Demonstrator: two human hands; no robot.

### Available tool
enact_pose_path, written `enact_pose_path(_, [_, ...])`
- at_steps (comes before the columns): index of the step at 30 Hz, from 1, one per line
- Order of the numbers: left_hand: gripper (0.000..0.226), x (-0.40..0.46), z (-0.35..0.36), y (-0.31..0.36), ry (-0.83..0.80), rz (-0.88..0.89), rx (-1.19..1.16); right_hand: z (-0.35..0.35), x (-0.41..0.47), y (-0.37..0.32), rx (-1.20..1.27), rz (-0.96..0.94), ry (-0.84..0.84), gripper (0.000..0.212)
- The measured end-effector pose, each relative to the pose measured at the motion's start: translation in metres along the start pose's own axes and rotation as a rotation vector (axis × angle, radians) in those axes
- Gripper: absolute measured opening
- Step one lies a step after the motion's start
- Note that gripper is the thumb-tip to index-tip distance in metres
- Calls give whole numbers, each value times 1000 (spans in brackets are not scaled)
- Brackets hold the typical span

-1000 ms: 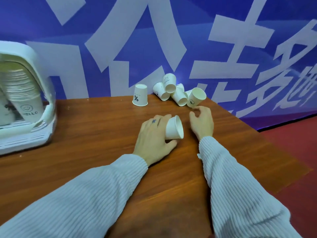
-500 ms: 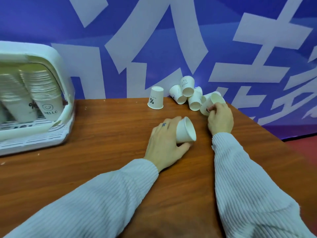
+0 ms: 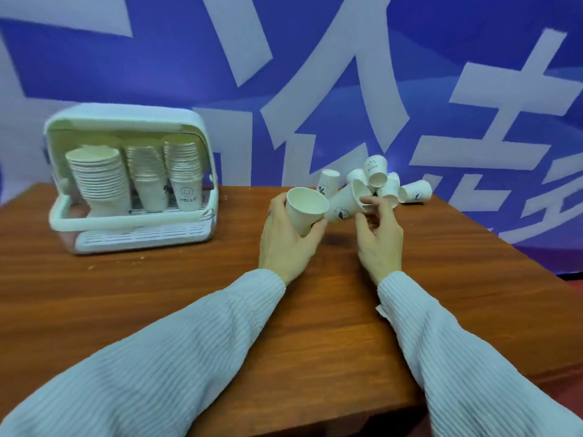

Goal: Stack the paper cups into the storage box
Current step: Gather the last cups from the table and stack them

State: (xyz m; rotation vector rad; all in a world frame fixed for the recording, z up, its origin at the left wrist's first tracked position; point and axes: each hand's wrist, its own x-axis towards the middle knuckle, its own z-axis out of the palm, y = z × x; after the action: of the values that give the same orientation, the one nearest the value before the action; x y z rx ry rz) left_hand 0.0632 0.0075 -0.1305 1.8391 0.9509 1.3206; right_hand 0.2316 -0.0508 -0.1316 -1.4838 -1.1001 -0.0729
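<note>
My left hand [image 3: 288, 244] grips a white paper cup [image 3: 304, 209], lifted off the table with its mouth tilted up toward me. My right hand [image 3: 380, 241] pinches the rim of a second paper cup [image 3: 345, 203], which lies sideways with its base pointing at the first cup. Behind them a loose pile of paper cups [image 3: 381, 184] lies against the wall, one cup [image 3: 328, 182] standing upside down. At the left stands the white storage box [image 3: 132, 220], open at the front, holding three tall stacks of cups [image 3: 148, 175].
The brown wooden table [image 3: 157, 294] ends at an edge on the right and at the front. A blue wall with large white characters [image 3: 315, 89] rises just behind the cups and the box.
My left hand lifted its cup off the table and turned its mouth upward. My right hand took a cup from the pile and brought it toward the left one. The view swung left.
</note>
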Motion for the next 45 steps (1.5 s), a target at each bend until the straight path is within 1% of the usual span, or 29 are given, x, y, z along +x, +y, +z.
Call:
enact_pose_path(2, [69, 7, -37, -5, 97, 5, 45, 33, -7, -30, 98, -8, -42, 17])
enact_pose_path(4, [70, 16, -71, -10, 192, 14, 96, 68, -9, -59, 162, -43, -83, 15])
enact_pose_path(9, [75, 33, -161, -27, 427, -41, 227, 158, -4, -126, 205, -192, -162, 15])
enact_pose_path(12, [75, 35, -205, -42, 510, -93, 250, 202, -2, -153, 88, -290, -293, 17])
enact_pose_path(15, [72, 31, -237, -54, 541, -141, 232, 237, -3, -168, -81, -338, -466, 20])
enact_pose_path(20, [70, 27, -266, -69, 537, -184, 187, 276, -7, -176, -367, -375, -626, 26])
enact_pose_path(23, [74, 29, -271, -72, 492, -197, 182, 286, -9, -173, -417, -356, -702, 28])
enact_pose_path(25, [79, 33, -272, -73, 449, -173, 212, 288, -10, -172, -432, -346, -733, 26])
enact_pose_path(27, [81, 40, -272, -71, 416, -128, 264, 285, -10, -170, -401, -328, -716, 29])
enact_pose_path(29, [79, 51, -270, -67, 396, -74, 309, 278, -8, -167, -344, -318, -651, 33])
enact_pose_path(31, [76, 64, -265, -61, 376, -45, 368, 269, -6, -162, -284, -318, -599, 31])
enact_pose_path(37, [78, 97, -241, -56, 208, 40, 600, 242, -1, -141, -247, -264, -578, 26])
enact_pose_path(41, [75, 103, -230, -61, 168, -24, 746, 227, 1, -129, -325, -304, -594, 23])
enact_pose_path(45, [55, 98, -220, -65, 135, -131, 861, 220, -3, -125, -344, -347, -629, 26])
